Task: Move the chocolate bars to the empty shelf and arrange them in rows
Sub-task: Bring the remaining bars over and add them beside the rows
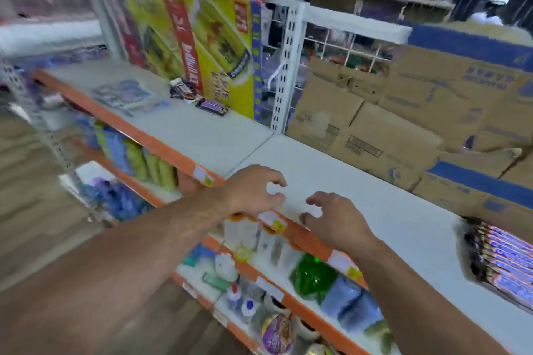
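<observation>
Loose chocolate bars [212, 106] are lying at eleven o'clock on the shelf [360, 181], tight against a yellow carton [202, 37]. The left hand [253, 190] and right hand [331, 219] are hovering at the orange front lip [305, 236], each grip loosely curled and carrying nothing. A display box of bars [501, 262] is sitting at four o'clock. Bars set near that lip are likely risking a slide off. Bare white shelf is lying open between the two lots.

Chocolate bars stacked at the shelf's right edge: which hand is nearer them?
Right. The right hand is over the front of the shelf, left of the chocolate bars; the left hand is even farther left.
</observation>
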The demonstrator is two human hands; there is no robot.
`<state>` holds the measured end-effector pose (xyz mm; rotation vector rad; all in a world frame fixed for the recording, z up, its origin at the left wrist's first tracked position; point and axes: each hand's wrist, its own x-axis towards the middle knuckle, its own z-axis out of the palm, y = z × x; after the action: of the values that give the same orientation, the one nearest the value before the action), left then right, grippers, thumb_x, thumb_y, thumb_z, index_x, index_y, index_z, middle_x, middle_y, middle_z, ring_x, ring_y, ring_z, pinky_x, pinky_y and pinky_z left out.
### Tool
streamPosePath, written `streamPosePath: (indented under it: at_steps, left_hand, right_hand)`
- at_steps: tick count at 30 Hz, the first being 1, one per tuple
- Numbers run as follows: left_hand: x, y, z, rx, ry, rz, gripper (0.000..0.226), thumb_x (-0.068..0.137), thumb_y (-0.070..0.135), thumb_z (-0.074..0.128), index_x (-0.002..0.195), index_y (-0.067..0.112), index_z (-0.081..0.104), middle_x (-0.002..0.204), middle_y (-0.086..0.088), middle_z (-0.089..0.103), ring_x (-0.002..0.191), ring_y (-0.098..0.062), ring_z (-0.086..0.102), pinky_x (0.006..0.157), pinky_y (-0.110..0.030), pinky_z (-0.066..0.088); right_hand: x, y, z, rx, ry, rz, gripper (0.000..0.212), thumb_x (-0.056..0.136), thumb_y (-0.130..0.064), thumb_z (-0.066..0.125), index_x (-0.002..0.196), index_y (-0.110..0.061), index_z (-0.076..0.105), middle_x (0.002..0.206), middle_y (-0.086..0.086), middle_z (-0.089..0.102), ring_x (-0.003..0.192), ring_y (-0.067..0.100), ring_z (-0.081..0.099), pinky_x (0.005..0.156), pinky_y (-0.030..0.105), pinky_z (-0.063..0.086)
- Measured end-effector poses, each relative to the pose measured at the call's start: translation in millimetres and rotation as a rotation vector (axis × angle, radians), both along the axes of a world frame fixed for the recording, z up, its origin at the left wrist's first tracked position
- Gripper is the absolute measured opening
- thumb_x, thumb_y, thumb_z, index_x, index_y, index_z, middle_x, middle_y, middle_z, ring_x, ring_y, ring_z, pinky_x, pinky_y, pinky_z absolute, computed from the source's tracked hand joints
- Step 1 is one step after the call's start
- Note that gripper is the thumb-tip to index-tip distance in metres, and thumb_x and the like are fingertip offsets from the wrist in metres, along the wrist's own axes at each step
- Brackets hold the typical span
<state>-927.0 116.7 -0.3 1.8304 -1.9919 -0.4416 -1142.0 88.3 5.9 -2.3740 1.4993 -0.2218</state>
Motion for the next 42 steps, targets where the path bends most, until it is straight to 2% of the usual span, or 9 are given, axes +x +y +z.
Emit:
streamPosePath:
  at_steps: [2,7,15,21,25,31,35,38,42]
  left_hand:
    - [39,8,1,-0.013,0.009,0.069,0.035,0.083,0.045,0.06,0.116,0.036,0.063,0.123,0.011,0.061,0.116,-0.01,0.051,0.093,-0.02,0.035]
    - [121,20,-2,0.001,0.05,0.198,0.036,0.084,0.048,0.057,0.118,0.036,0.061,0.126,0.01,0.06,0.117,-0.011,0.052,0.096,-0.03,0.042]
    - [224,-4,-15,0.034,0.019,0.324,0.036,0.085,0.042,0.057,0.119,0.033,0.061,0.12,0.013,0.061,0.112,-0.01,0.051,0.087,-0.022,0.037]
    - [290,-53,-8,0.063,-0.021,0.37,0.035,0.086,0.043,0.059,0.12,0.033,0.062,0.12,0.011,0.063,0.115,-0.01,0.052,0.095,-0.028,0.042]
    - [326,-85,-6,0.024,-0.025,0.393,0.034,0.086,0.04,0.061,0.119,0.032,0.064,0.119,0.012,0.064,0.112,-0.009,0.054,0.088,-0.019,0.038]
    - [370,-124,-15,0.06,-0.02,0.366,0.034,0.085,0.042,0.06,0.118,0.034,0.063,0.115,0.015,0.065,0.107,-0.008,0.056,0.082,-0.02,0.038]
    - [400,-156,-17,0.013,-0.041,0.321,0.031,0.087,0.041,0.059,0.117,0.033,0.064,0.12,0.014,0.064,0.111,-0.008,0.055,0.093,-0.02,0.037]
    - [426,-182,-18,-0.076,-0.045,0.274,0.029,0.087,0.035,0.062,0.114,0.028,0.067,0.115,0.01,0.067,0.105,-0.011,0.06,0.085,-0.014,0.036]
    - [463,-212,-10,-0.08,0.021,0.168,0.024,0.084,0.022,0.06,0.105,0.027,0.071,0.101,0.008,0.071,0.097,-0.015,0.064,0.087,-0.029,0.05]
  right_hand:
    - [41,-3,1,0.007,0.002,0.06,0.042,0.084,-0.048,0.06,0.123,-0.032,0.057,0.125,-0.004,0.057,0.112,0.015,0.055,0.086,0.029,0.044]
    - [135,-17,1,0.026,-0.004,0.179,0.042,0.083,-0.048,0.059,0.123,-0.033,0.058,0.124,-0.005,0.058,0.111,0.014,0.056,0.087,0.03,0.047]
    - [258,-70,-15,0.071,-0.038,0.312,0.041,0.081,-0.047,0.061,0.118,-0.029,0.062,0.119,-0.006,0.062,0.104,0.013,0.058,0.089,0.031,0.048]
    - [332,-132,-17,0.13,-0.055,0.36,0.043,0.084,-0.047,0.061,0.122,-0.026,0.06,0.123,-0.004,0.062,0.109,0.015,0.059,0.091,0.033,0.049]
    - [370,-167,-13,0.131,-0.069,0.355,0.044,0.084,-0.048,0.061,0.122,-0.027,0.06,0.122,-0.007,0.063,0.106,0.013,0.06,0.088,0.031,0.049]
    - [412,-196,-22,0.141,-0.062,0.315,0.043,0.084,-0.05,0.058,0.121,-0.028,0.06,0.121,-0.008,0.064,0.104,0.013,0.061,0.085,0.032,0.05]
    - [439,-214,-26,0.126,-0.083,0.242,0.039,0.084,-0.047,0.058,0.119,-0.029,0.061,0.119,-0.009,0.065,0.102,0.013,0.061,0.081,0.03,0.049]
    - [463,-227,-25,0.087,-0.073,0.177,0.037,0.084,-0.044,0.058,0.117,-0.03,0.062,0.116,-0.011,0.066,0.101,0.014,0.063,0.081,0.03,0.05]
    - [499,-235,-23,0.031,-0.088,0.093,0.021,0.086,-0.036,0.055,0.101,-0.024,0.064,0.098,-0.004,0.068,0.093,0.023,0.063,0.073,0.033,0.051]
